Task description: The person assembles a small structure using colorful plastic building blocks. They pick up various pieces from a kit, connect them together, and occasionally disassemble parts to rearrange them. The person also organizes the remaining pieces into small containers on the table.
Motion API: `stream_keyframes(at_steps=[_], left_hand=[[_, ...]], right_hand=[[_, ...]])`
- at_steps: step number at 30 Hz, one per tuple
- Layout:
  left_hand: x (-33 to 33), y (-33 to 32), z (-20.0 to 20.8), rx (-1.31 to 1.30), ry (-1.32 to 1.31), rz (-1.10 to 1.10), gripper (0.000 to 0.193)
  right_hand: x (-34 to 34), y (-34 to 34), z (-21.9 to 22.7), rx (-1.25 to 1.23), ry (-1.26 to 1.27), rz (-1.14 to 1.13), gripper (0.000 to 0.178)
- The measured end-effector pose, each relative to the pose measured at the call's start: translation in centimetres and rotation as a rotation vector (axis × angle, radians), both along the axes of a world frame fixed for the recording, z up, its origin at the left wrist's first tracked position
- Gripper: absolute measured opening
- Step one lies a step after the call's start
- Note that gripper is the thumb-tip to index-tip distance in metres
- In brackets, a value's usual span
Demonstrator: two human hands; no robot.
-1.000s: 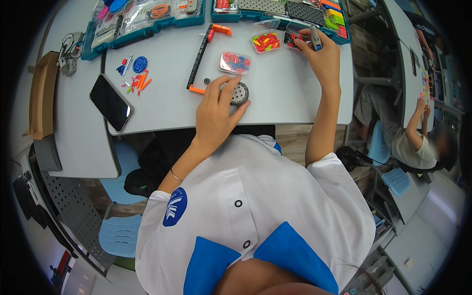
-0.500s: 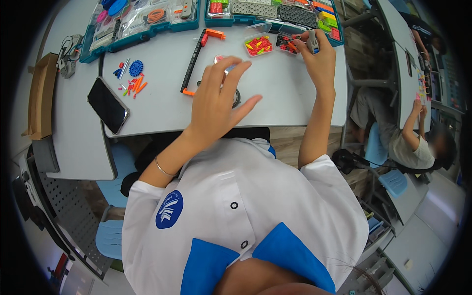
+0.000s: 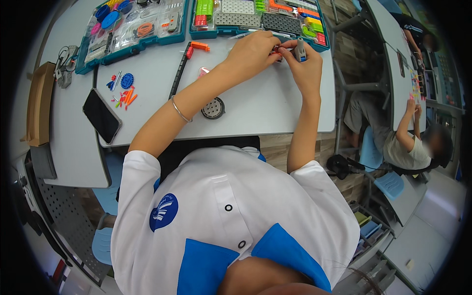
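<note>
My left hand (image 3: 251,53) reaches across to the table's far right, its fingers closed and meeting those of my right hand (image 3: 306,70). Tucked in my right hand, a small grey handheld tool (image 3: 301,50) points upward. A small dark and reddish bit shows between the fingertips; its kind cannot be made out. My hands cover the small clear boxes of pegs beneath them. Left of my left forearm lies a long black beam (image 3: 181,68) with an orange connector (image 3: 200,46) at its far end. Below that forearm sits a round, dark, perforated part (image 3: 213,108).
Two teal cases (image 3: 140,49) of building parts line the table's back. At the left lie a phone (image 3: 102,116), a blue gear (image 3: 127,80) and loose orange and pink pegs (image 3: 131,97). A cardboard box (image 3: 41,104) stands farther left. Other people (image 3: 410,145) work at the right.
My left hand has moved from mid-table up and right to my right hand, its fingers closing. The round part is now uncovered. The view has shifted slightly.
</note>
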State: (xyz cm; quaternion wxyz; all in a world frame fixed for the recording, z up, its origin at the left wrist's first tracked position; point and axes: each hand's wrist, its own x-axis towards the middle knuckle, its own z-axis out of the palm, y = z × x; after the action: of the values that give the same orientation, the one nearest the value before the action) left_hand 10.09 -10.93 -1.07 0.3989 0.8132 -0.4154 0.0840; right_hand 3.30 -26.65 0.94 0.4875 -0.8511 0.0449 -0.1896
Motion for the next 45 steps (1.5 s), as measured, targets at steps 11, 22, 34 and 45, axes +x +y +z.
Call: stream_keyframes(at_steps=[11,22,34,45], left_hand=[[0.8,-0.2,-0.8,-0.105,0.093,-0.038,0.018],[1.0,-0.2,-0.1,-0.037,0.059,0.011,0.02],[0.3,-0.9,1.0,0.067,-0.01,0.067,0.021],[1.1,0.2,-0.7,0.159,0.057,0.059,0.024]], right_hand=[[0.0,-0.1,-0.2,-0.173,-0.078,0.042,0.01],[-0.2,-0.4,-0.2,-0.227,-0.18,-0.053,0.013],[-0.3,-1.8,-0.8,0.022,-0.114,-0.158,0.015],[-0.3,-3.1,-0.7,0.266,-0.193,-0.222,0.012]])
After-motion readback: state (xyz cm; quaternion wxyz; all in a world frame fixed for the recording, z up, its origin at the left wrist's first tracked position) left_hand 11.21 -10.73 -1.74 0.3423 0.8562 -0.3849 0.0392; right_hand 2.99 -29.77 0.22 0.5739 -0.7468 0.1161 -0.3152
